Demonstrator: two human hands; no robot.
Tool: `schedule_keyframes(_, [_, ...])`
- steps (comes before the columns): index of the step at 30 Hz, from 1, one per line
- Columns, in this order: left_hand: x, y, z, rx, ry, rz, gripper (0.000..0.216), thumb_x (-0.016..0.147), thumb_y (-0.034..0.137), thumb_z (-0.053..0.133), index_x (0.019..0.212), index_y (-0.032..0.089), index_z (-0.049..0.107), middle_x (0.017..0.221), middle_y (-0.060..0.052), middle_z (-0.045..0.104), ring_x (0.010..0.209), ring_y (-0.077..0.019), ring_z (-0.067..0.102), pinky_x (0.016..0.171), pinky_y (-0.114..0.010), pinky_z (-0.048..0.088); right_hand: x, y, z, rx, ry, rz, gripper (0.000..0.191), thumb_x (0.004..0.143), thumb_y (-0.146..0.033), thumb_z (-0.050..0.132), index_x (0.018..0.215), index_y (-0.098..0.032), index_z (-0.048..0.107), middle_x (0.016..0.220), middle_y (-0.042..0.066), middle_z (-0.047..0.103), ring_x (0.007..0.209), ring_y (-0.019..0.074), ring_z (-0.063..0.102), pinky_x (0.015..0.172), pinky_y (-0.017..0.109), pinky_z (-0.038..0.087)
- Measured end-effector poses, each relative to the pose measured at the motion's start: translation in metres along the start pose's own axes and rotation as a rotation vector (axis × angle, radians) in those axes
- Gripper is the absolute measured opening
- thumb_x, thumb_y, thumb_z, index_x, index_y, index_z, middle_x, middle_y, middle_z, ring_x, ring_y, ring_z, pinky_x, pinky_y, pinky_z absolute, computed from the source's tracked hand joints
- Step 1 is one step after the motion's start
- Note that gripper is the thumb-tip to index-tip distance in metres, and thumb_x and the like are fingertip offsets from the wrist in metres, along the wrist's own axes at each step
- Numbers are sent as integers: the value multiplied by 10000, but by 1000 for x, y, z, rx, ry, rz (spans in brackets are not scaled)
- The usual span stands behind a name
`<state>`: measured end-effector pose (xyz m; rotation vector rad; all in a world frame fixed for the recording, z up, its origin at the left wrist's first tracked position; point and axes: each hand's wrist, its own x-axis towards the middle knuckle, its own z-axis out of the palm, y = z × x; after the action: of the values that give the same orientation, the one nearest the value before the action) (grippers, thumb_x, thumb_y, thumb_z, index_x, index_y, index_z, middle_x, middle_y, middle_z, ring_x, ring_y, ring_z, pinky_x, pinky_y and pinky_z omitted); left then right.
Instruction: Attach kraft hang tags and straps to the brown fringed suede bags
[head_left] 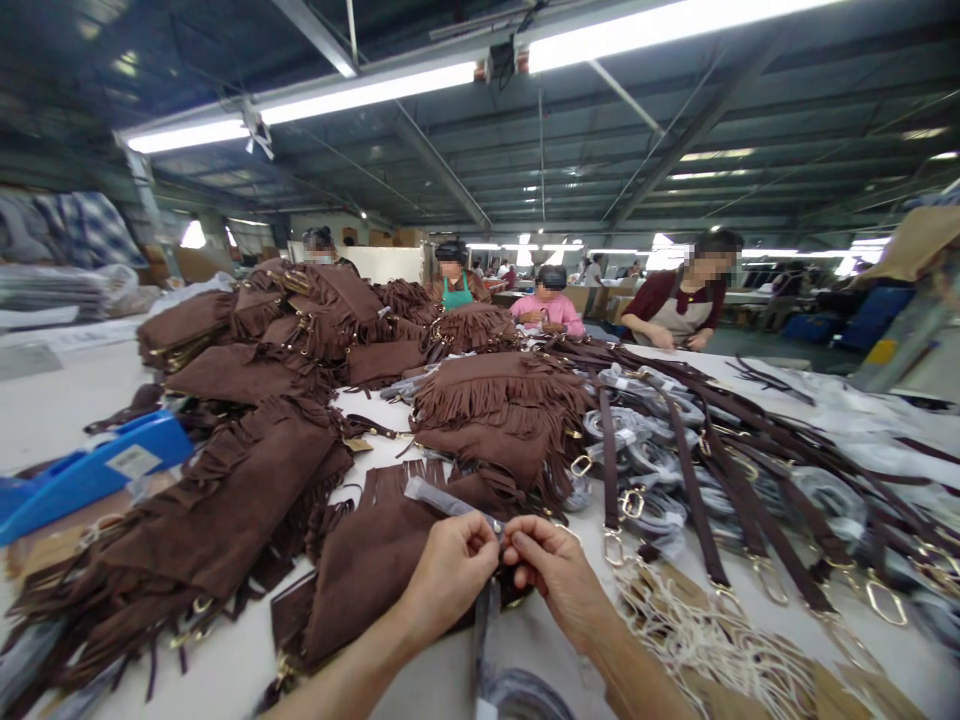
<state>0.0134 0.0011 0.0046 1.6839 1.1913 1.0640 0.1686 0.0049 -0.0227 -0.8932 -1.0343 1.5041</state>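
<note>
The plastic-sleeved strap (441, 498) sits low in the centre of the frame, its end caught between your two hands. Your left hand (450, 572) and right hand (553, 570) each pinch it between thumb and forefinger, tips almost touching. You seem to be working the sleeve at the strap's end; any further pull calls for a firm pinch on both sides. Beneath lies a brown fringed bag (360, 560). Loose straps (697, 490) with gold clasps fan out to the right, and a blue tray (90, 470) sits at left.
</note>
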Motion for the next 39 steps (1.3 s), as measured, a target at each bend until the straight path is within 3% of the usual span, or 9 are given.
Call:
schedule_keyframes(14, [-2, 5, -1, 71, 5, 11, 123, 715, 204, 502, 595, 174, 508, 580, 22, 550, 568, -116, 473, 525, -210, 335, -3, -3, 3, -84, -19, -3, 345, 637, -440, 819, 797, -149, 727, 617, 0, 684, 470, 82, 589, 489, 186, 478])
schedule_keyframes(21, [-3, 9, -2, 215, 7, 41, 138, 730, 187, 484, 594, 177, 501, 580, 21, 542, 567, -118, 461, 527, -222, 292, -5, -11, 7, -157, 21, -13, 392, 585, -477, 835, 773, -156, 710, 621, 6, 684, 547, 126, 634, 535, 231, 540])
schedule_keyframes(30, [-4, 6, 1, 226, 20, 34, 144, 714, 183, 497, 571, 180, 490, 556, 23, 543, 540, -114, 460, 517, -226, 283, -7, -10, 10, -282, 0, -104, 331, 677, -481, 759, 705, -169, 654, 563, -23, 650, 434, 101, 583, 446, 203, 473])
schedule_keyframes(39, [-2, -7, 5, 161, -9, -15, 146, 746, 202, 500, 607, 169, 532, 606, 8, 568, 602, -136, 492, 559, -233, 330, -3, 3, 5, -335, -5, -104, 266, 718, -433, 720, 705, -175, 658, 590, -9, 656, 538, 137, 625, 542, 258, 549])
